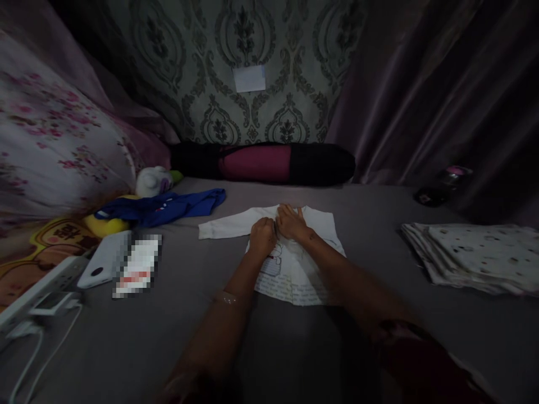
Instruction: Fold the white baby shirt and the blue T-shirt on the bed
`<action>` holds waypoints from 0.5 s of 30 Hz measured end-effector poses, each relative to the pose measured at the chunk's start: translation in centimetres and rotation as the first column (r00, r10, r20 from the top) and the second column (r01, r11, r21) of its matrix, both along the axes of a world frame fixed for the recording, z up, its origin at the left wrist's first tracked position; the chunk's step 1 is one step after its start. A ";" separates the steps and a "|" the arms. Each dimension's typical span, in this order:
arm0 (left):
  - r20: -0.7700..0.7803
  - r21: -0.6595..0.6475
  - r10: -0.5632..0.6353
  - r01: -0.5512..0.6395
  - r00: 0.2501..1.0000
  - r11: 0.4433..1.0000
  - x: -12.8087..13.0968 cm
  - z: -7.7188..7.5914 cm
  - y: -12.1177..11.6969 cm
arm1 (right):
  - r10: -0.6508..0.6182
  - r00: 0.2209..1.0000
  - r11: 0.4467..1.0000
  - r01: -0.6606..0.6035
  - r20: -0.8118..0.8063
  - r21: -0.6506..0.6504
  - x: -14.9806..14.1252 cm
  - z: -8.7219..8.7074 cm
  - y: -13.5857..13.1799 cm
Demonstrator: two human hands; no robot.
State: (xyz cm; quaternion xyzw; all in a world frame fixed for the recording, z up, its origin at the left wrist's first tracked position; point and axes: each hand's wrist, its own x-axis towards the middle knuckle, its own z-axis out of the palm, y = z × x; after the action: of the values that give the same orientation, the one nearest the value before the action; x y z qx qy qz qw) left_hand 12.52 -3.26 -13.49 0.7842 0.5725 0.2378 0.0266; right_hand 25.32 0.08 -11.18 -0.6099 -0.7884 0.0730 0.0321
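Observation:
A small white long-sleeved shirt [275, 286] with printed drawings and lettering lies on the grey bed sheet in front of me. One sleeve [225, 225] stretches out to the left; no sleeve shows spread out on the right side. My left hand [263, 235] is closed, its fingers curled on the cloth near the middle of the shirt. Right beside it, my right hand [291, 222] rests on the upper part with fingers stretched out over the fabric. The cloth between and under the hands is partly hidden.
Left are a blue garment [181, 207], a plush toy [154, 181], a white power bank [105, 261], a pixelated item [141, 266] and a power strip [46, 289] with cables. Folded patterned cloth [484, 255] lies right, near a dark bottle-like object [438, 191]. A black-and-maroon bolster [256, 163] lines the wall.

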 end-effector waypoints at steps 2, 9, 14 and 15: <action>0.006 -0.027 0.044 -0.044 0.999 0.999 0.0 0.6 -0.2 | 0.053 0.999 0.996 -0.052 -0.011 0.067 -0.6 -0.3 0.5; 0.056 -0.040 0.066 -0.064 0.996 0.997 -0.5 0.2 0.2 | 0.051 0.997 0.998 -0.049 -0.058 0.035 -1.6 -1.1 0.9; 0.075 -0.008 0.042 -0.041 0.996 0.999 -0.7 -0.1 0.5 | 0.045 0.997 0.999 -0.043 -0.068 0.032 -1.5 -0.8 0.6; 0.075 -0.021 0.043 -0.041 0.996 0.999 -0.7 0.0 0.5 | 0.047 0.996 0.999 -0.045 -0.071 0.029 -1.5 -0.8 0.7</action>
State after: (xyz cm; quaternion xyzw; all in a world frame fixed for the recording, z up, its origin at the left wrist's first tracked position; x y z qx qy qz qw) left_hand 11.80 -2.79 -13.51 0.7622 0.5898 0.2619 0.0507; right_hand 23.78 0.74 -11.94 -0.5881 -0.8015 0.0847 0.0670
